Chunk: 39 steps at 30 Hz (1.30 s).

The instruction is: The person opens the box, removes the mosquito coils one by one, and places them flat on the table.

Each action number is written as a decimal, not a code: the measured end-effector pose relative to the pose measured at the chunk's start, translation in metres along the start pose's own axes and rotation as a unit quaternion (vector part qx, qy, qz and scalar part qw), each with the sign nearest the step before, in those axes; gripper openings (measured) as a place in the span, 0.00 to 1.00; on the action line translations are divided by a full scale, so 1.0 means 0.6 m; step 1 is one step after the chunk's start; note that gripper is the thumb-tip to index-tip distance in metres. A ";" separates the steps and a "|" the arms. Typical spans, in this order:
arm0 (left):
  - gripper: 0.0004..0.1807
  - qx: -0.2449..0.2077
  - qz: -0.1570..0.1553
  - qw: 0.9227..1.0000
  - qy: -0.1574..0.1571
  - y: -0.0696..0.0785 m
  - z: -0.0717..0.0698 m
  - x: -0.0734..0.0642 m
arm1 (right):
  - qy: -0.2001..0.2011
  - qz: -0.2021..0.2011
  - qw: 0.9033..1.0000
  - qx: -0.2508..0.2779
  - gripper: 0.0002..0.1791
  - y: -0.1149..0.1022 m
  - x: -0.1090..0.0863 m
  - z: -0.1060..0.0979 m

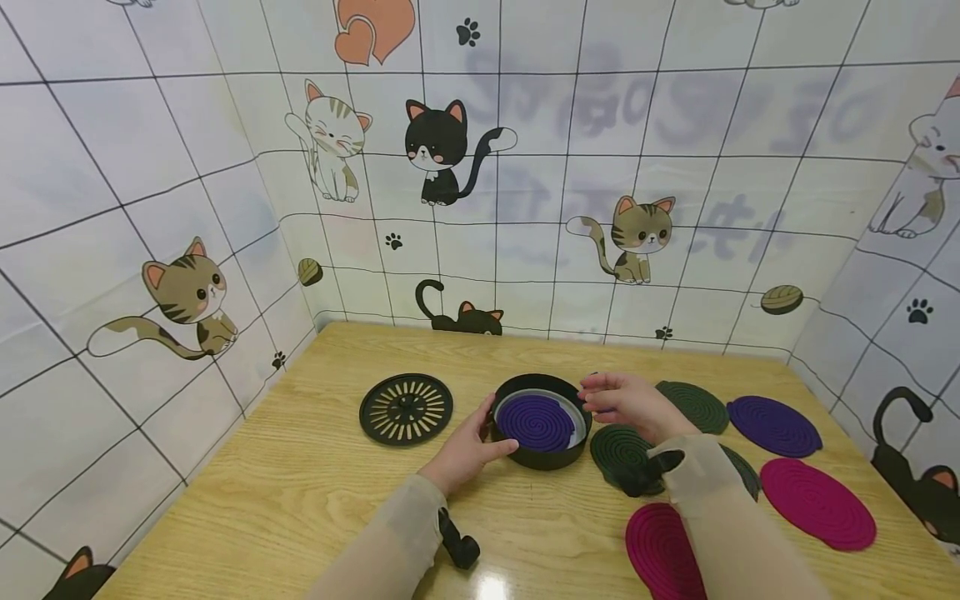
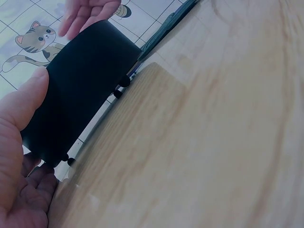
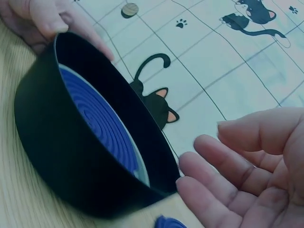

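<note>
A round black mosquito coil holder (image 1: 546, 459), with small feet under it in the left wrist view, is close over the wooden table. Inside it lies a purple mosquito coil (image 1: 536, 422) on a pale liner. My left hand (image 1: 468, 448) grips the holder's left side, thumb on the near wall and fingers around the far side and underneath. Beside the right rim is my right hand (image 1: 633, 403), its fingers loosely bent and holding nothing; the fingertips (image 3: 187, 161) are right at the rim in the right wrist view.
A black slotted lid (image 1: 407, 408) lies left of the holder. To the right are green coils (image 1: 693, 406), another purple coil (image 1: 775, 426) and pink coils (image 1: 817, 503), some partly behind the right arm. Cat-printed sheeting (image 1: 525, 242) walls in the table's back and sides.
</note>
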<state>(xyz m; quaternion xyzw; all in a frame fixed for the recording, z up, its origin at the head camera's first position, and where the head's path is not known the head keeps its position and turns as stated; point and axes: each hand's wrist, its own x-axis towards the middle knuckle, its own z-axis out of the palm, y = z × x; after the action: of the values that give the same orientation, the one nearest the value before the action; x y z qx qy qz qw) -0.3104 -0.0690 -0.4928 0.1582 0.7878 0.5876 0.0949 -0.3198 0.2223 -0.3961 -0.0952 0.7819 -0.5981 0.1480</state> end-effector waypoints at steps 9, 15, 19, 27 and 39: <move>0.52 -0.003 0.006 1.000 -0.002 0.003 0.001 0.000 | 0.048 -0.003 0.998 0.043 0.29 -0.006 0.029 0.047; 0.51 -0.007 0.009 1.000 -0.002 0.006 0.000 -0.002 | 0.092 0.007 0.994 0.058 0.27 -0.008 0.042 0.079; 0.51 -0.009 0.009 1.000 -0.003 0.005 0.000 -0.004 | 0.122 0.016 0.991 0.051 0.25 -0.009 0.049 0.101; 0.51 -0.005 0.004 1.000 -0.002 0.002 0.000 -0.003 | 0.182 0.034 0.981 0.061 0.27 -0.001 0.065 0.127; 0.50 -0.008 0.000 1.000 -0.005 0.021 -0.001 -0.010 | 0.209 0.059 0.975 0.043 0.30 0.008 0.070 0.138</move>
<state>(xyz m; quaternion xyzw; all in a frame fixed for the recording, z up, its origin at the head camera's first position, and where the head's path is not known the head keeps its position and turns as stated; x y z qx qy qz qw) -0.3031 -0.0683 -0.4810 0.1602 0.7824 0.5935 0.0996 -0.3306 0.1348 -0.4257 0.0848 0.7732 -0.6282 0.0199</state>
